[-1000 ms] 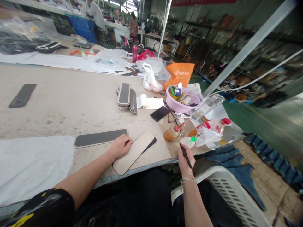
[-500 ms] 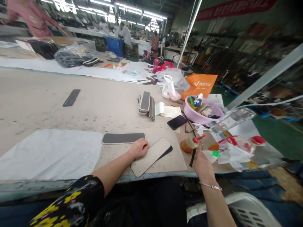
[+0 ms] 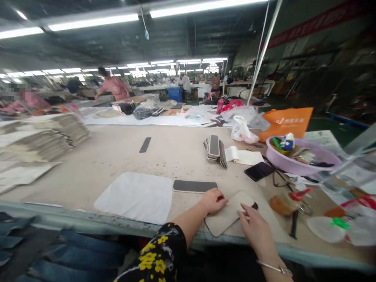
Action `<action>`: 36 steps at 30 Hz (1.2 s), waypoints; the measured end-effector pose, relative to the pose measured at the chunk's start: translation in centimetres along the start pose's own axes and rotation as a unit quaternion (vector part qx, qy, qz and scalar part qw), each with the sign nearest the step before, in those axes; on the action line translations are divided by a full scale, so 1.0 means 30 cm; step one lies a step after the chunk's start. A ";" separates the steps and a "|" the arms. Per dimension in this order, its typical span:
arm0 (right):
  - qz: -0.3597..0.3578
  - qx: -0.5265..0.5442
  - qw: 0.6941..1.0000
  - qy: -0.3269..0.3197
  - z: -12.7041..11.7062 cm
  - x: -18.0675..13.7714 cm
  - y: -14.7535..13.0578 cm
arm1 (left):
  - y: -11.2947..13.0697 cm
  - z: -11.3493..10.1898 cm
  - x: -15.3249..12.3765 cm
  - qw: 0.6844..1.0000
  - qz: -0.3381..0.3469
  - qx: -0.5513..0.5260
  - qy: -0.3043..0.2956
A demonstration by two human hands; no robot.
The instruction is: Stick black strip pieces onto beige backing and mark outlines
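Observation:
A beige rounded panel (image 3: 232, 211) lies slantwise near the front edge of the table, with the end of a dark strip (image 3: 255, 206) showing beneath it. My left hand (image 3: 214, 200) rests at the panel's upper left side, fingers curled together; whatever they may hold is hidden. Over the panel's right side is my right hand (image 3: 256, 228), fingers stretched out and apart. Just beyond my left hand lies a grey rounded piece with a pale border (image 3: 195, 186). Right of my right hand, a bottle of amber liquid with a red nozzle (image 3: 283, 204) lies on its side.
A stack of grey pieces (image 3: 214, 145) stands farther back, beside a paper roll (image 3: 245, 156) and a phone (image 3: 259, 171). A purple basin (image 3: 302, 164) holds small items. White cloth (image 3: 136, 197) lies at left, with piled sheets (image 3: 44, 137) beyond. Several people work behind.
My right hand has moved left from beside the red-nozzled bottle to the beige panel. My left hand stays by the panel. The view has swung left and up.

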State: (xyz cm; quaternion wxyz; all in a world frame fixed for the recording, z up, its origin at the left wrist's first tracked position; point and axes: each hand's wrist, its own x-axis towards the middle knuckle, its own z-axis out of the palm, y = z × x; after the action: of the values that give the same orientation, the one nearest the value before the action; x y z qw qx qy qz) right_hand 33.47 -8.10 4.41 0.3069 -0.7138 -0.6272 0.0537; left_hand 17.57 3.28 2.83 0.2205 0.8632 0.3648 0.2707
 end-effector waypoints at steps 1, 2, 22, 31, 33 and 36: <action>0.000 0.007 1.000 -0.005 0.026 -0.006 0.015 | 0.005 -0.007 0.003 1.000 0.005 0.009 -0.001; -0.001 0.007 1.000 -0.010 0.051 -0.015 0.035 | 0.011 -0.016 0.006 1.000 0.011 0.016 -0.002; 0.116 -0.166 0.971 -0.128 0.083 0.161 0.082 | -0.115 -0.459 -0.448 0.998 -0.042 0.041 -0.032; 0.113 -0.189 0.974 -0.058 0.070 0.228 0.081 | 0.025 -0.118 -0.476 0.986 -0.050 0.030 -0.158; 0.099 -0.191 0.976 -0.029 0.073 0.231 0.107 | 0.009 -0.052 -0.416 0.982 -0.071 0.038 -0.168; 0.071 -0.116 0.990 -0.032 0.070 0.233 0.111 | -0.057 0.009 -0.357 0.978 -0.095 0.034 -0.181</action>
State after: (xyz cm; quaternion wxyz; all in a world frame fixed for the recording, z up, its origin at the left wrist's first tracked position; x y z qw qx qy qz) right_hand 36.82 -0.92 3.18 0.1976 -0.7850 -0.5867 0.0248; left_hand 10.59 -3.71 -1.64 0.2776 0.8663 0.4083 0.0754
